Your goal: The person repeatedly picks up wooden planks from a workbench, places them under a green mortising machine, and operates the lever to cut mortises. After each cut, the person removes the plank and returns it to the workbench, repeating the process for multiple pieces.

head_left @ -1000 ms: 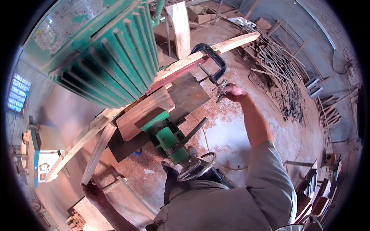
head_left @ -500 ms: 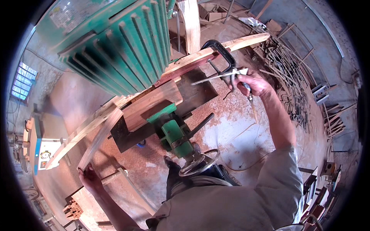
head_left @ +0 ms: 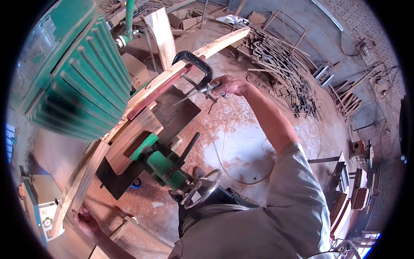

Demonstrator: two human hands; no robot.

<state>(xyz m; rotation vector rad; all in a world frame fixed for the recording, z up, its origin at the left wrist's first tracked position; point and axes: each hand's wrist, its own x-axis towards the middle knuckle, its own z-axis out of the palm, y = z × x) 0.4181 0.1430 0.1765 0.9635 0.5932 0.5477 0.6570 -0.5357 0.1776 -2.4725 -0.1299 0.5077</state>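
Note:
My right hand [head_left: 230, 85] is closed around a metal air blow gun [head_left: 210, 89], whose long thin nozzle points left over the dark machine table [head_left: 179, 108]. Just beyond it, a black C-clamp [head_left: 196, 62] grips a long curved pale board [head_left: 220, 42] together with a reddish wood piece [head_left: 161, 91]. At lower left, the fingers of my left hand [head_left: 87, 222] close on the near end of a wooden strip [head_left: 90, 172], which lies close beside the curved board. A flat wood block [head_left: 138, 138] rests on the table against a green bracket [head_left: 144, 146].
A large ribbed green machine housing [head_left: 84, 82] looms at upper left. In front of my body is a metal handwheel [head_left: 209, 186] on a green mount. Scrap sticks [head_left: 280, 64] are heaped on the floor at far right. A thin hose [head_left: 223, 159] curves across the dusty floor.
The view has swung right, so the machine and clamp now appear farther left. My left hand has brought the strip's near end closer to the curved board. The blow gun stays in my right hand.

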